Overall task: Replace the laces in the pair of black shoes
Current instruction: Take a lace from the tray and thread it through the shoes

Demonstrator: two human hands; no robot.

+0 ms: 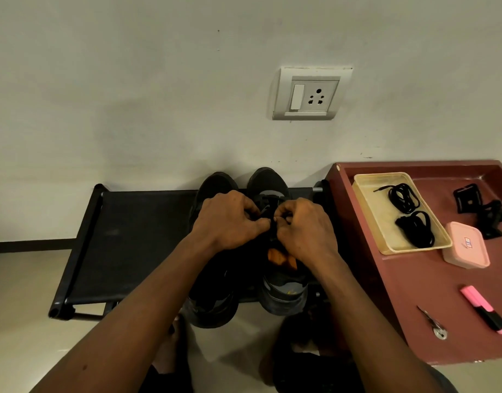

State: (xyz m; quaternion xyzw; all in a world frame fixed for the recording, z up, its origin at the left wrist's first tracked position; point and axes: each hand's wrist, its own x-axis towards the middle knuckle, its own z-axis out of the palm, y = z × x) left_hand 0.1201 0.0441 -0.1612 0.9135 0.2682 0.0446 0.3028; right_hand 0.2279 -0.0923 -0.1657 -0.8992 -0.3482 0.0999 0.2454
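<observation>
Two black shoes stand side by side on a low black rack (125, 236), toes toward the wall. The left shoe (215, 302) is partly hidden under my left forearm. Over the lacing of the right shoe (282, 290), which shows an orange patch inside, both hands meet. My left hand (230, 219) and my right hand (303, 225) each pinch a black lace (268, 205) between curled fingers and thumb. Two bundles of black laces (408, 214) lie in a yellowish tray (366, 185) on the red table at the right.
The red-brown table (414, 293) also carries a pink box (466, 245), a black clip-like mount (482, 214), a pink highlighter (485, 309) and small scissors (432, 321). A wall socket (310, 93) is above. My bare feet rest on the beige floor below the rack.
</observation>
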